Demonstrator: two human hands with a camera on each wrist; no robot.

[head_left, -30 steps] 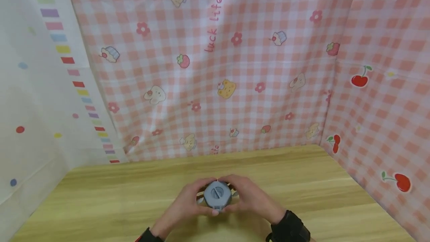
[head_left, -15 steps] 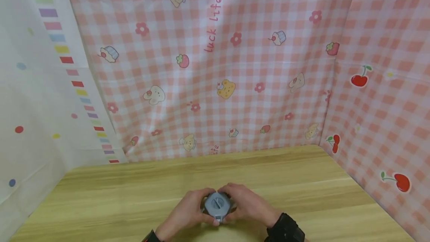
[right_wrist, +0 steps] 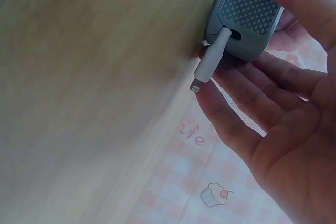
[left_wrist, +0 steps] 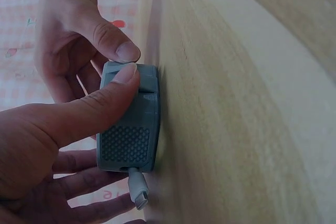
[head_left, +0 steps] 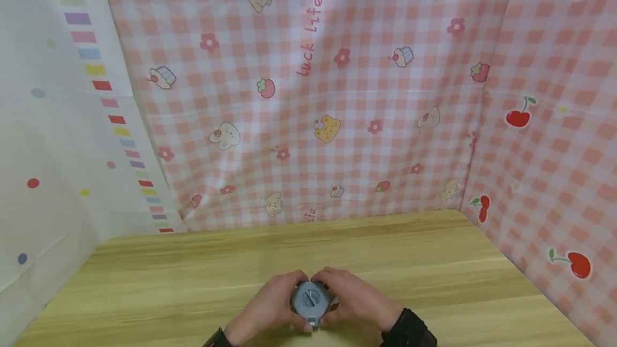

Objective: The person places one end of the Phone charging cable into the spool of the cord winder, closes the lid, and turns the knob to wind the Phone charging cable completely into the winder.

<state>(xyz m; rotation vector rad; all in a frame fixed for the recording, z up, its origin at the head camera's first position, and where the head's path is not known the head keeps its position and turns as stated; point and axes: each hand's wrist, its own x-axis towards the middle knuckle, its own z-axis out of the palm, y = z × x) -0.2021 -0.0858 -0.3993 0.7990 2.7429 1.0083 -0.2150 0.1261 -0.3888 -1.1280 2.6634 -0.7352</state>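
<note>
A grey hexagonal retractable charging cable case point(head_left: 311, 300) sits between both hands, at the wooden tabletop. My left hand point(head_left: 271, 302) grips its left side, with the thumb on the near side and fingers around the far side. From the right, my right hand point(head_left: 359, 300) holds it in a similar way. The left wrist view shows a flat oval-tipped plug point(left_wrist: 138, 190) sticking out beside the dotted grip panel. On the opposite end, a white plug with a slim metal tip point(right_wrist: 212, 59) pokes out in the right wrist view. The case's underside is hidden.
The wood-grain table point(head_left: 217, 261) spreads around the hands. Behind it hangs a pink checked cloth point(head_left: 289, 175), with another patterned cloth point(head_left: 544, 175) on the right and a white dotted one point(head_left: 58, 138) on the left. Dark bands circle both wrists.
Both hands and the case have shifted toward the person, mostly in the first half second. The two plugs no longer show at the case's sides in the head view. The grip stays on both sides.
</note>
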